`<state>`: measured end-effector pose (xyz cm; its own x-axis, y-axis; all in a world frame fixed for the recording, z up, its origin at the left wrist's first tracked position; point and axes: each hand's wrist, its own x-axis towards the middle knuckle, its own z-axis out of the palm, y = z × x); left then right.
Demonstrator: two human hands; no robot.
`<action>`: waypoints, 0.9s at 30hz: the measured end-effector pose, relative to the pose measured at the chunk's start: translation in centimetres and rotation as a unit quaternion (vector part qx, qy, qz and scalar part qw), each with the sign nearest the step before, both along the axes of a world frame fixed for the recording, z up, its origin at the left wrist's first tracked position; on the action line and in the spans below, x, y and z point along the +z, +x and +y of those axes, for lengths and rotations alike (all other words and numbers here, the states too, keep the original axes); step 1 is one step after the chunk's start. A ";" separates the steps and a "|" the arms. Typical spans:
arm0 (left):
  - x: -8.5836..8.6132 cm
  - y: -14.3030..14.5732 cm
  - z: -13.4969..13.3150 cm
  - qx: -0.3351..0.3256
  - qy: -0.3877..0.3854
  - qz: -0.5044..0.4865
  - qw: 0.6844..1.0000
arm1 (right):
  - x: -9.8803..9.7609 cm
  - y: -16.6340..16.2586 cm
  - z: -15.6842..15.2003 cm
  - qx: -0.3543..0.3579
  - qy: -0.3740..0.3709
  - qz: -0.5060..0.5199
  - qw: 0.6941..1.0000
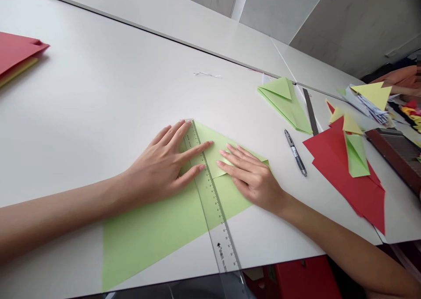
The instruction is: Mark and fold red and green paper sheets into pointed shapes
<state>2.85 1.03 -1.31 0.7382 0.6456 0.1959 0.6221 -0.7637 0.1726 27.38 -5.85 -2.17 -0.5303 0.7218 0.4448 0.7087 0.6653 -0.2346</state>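
A light green sheet of paper (154, 237) lies on the white table, its right part folded over into a flap. Across it runs a clear plastic ruler (213, 198), whose lower end sticks out past the table's front edge. My left hand (167, 158) rests on the ruler's upper part and on the paper, fingers spread. Flat on the folded flap to the right of the ruler lies my right hand (251, 174), with its fingers stretched out and nothing gripped.
A pen (295, 153) lies right of my hands, near folded green paper (279, 99) and a dark metal strip (311, 110). Red paper pieces (345, 172) and a brown paper cutter (397, 154) are farther right. More red paper (19, 51) sits far left. Another person's arm (397, 80) shows at upper right.
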 end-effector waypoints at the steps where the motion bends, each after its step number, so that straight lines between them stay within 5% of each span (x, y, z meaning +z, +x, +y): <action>1: 0.0 0.0 0.0 0.000 0.000 0.000 1.000 | 0.0 0.0 0.0 0.002 0.001 0.001 1.000; 20: -0.5 0.0 0.5 -0.011 0.030 -0.038 0.999 | 0.4 -0.8 -0.3 -0.021 0.016 -0.029 0.999; 27: -0.5 0.0 0.6 -0.014 0.042 -0.022 0.999 | 0.8 -1.8 -2.1 -0.107 0.003 -0.100 0.989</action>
<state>2.81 1.67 -1.81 0.7449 0.6054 0.2804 0.5940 -0.7932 0.1343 25.60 -7.94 -1.35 -0.4438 0.8247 0.3505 0.8654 0.4960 -0.0712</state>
